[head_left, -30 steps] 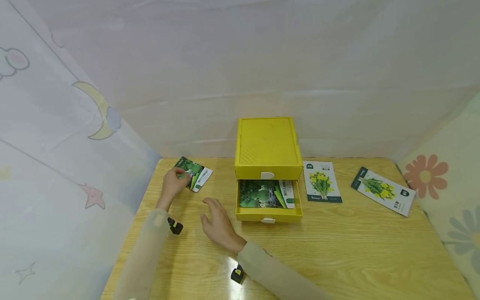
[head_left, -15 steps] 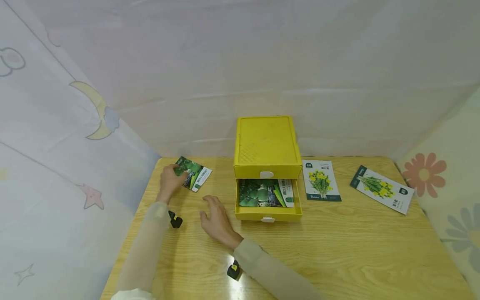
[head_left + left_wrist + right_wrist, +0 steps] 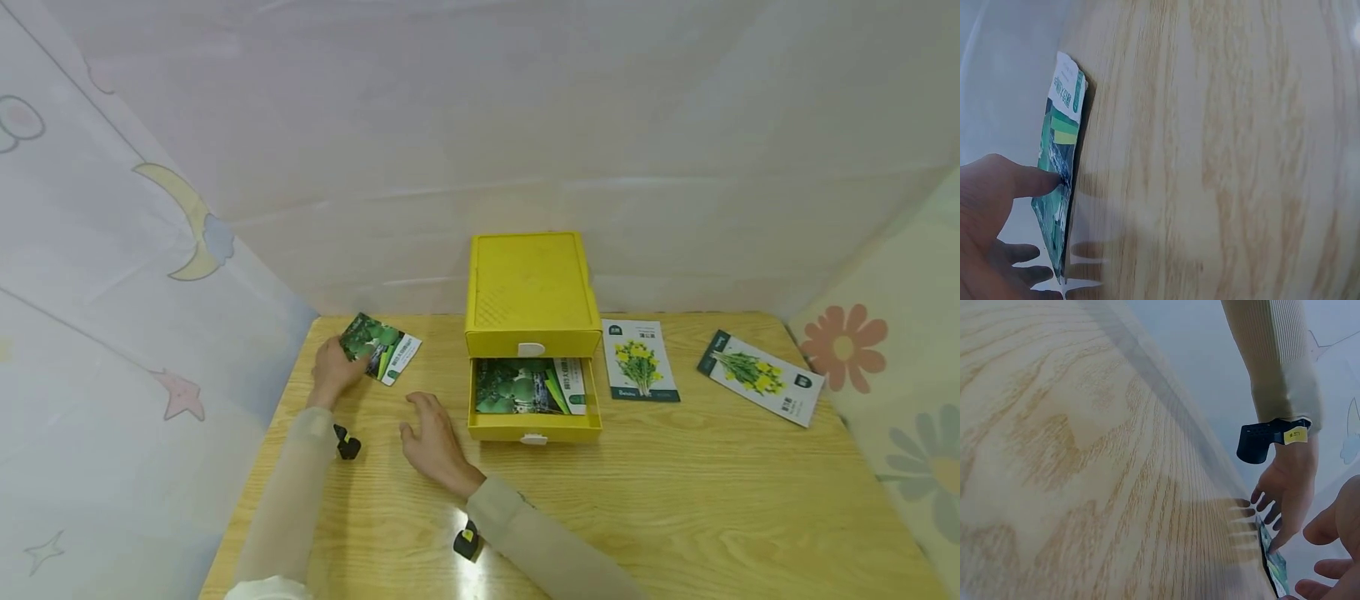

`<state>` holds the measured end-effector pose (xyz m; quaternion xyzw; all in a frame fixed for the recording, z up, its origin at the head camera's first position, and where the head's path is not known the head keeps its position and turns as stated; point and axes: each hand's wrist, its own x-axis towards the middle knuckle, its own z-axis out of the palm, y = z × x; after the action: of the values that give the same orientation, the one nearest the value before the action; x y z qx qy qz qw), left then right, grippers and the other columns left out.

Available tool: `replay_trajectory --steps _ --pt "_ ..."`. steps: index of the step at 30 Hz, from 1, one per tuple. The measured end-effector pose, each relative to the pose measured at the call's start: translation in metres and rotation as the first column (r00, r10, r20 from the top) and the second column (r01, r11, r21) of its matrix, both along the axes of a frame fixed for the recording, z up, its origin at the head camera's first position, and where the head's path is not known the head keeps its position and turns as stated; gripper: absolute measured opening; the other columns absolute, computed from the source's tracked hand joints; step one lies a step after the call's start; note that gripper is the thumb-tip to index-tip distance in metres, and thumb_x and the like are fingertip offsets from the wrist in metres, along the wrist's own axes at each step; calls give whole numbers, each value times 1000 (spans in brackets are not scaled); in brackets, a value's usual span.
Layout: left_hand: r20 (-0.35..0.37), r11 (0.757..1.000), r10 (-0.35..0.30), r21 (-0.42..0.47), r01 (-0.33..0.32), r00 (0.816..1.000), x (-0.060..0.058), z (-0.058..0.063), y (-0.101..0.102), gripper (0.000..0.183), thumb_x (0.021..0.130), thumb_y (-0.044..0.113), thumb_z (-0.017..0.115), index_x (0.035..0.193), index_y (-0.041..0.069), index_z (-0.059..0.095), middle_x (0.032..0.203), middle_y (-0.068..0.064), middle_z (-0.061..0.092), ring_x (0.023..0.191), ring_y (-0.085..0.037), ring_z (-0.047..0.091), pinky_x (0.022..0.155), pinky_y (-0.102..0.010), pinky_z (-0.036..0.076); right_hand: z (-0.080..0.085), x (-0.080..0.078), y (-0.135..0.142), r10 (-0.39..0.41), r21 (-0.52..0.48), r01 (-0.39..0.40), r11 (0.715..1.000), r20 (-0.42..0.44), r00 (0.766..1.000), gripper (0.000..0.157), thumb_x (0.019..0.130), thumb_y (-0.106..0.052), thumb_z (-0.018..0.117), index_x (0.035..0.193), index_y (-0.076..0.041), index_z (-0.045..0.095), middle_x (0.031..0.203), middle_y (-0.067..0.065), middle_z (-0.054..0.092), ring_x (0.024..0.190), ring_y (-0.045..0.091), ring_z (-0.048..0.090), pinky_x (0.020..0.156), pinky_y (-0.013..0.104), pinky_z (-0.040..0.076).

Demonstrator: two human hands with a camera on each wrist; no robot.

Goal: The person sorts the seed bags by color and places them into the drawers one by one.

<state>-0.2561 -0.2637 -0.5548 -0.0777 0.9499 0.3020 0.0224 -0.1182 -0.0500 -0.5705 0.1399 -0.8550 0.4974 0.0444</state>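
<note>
Seen from my remote seat, the left hand (image 3: pixel 334 370) is at the far left of the table (image 3: pixel 675 500), over the near-left edge of a green packet (image 3: pixel 381 348). In my left wrist view its thumb (image 3: pixel 1038 181) is out straight, with the tip on the packet's printed face; the other fingers (image 3: pixel 1019 252) are extended and slightly parted near the packet's lower end. I cannot tell whether those fingertips touch it, and I see no closed grip around it. The packet lies face up, set at a slant, its white end toward the right.

The right hand (image 3: pixel 435 446) is between that packet and the drawer (image 3: pixel 534 429), thumb well apart from loosely extended fingers, and has hold of nothing; from my views I cannot tell whether it touches the table.

The drawer is the lower one of a yellow cabinet (image 3: pixel 532 283), pulled out, with a matching packet (image 3: pixel 529 386) lying face up inside. To the right of the cabinet, I note one flower packet (image 3: pixel 641 360) just beside it and another flower packet (image 3: pixel 761 377) farther right, turned aslant.
</note>
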Motion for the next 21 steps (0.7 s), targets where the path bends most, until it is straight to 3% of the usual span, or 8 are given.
replay_trajectory --steps 8,14,21 --pt "65 999 -21 -23 22 998 -1 0 -4 88 91 37 64 150 -9 17 148 -34 26 134 -50 27 106 -68 20 -1 -8 -3 -23 -14 22 1000 -19 1000 44 91 -8 63 133 0 52 131 11 52 120 24 51 99 40 44" --pt "82 998 -25 -58 30 996 2 3 -2 91 90 40 64 150 -10 16 149 -35 21 133 -52 26 106 -68 20 1 -21 -8 -37 -6 37 999 19 999 46 93 -13 62 136 -1 48 134 11 49 123 24 50 100 40 44" --pt "90 995 -9 -102 18 996 14 4 -3 93 88 44 67 149 -9 21 148 -34 23 131 -54 25 104 -70 20 1 -27 -13 -57 -22 59 998 91 994 53 93 -14 63 140 -1 45 139 14 46 128 28 46 104 43 41"
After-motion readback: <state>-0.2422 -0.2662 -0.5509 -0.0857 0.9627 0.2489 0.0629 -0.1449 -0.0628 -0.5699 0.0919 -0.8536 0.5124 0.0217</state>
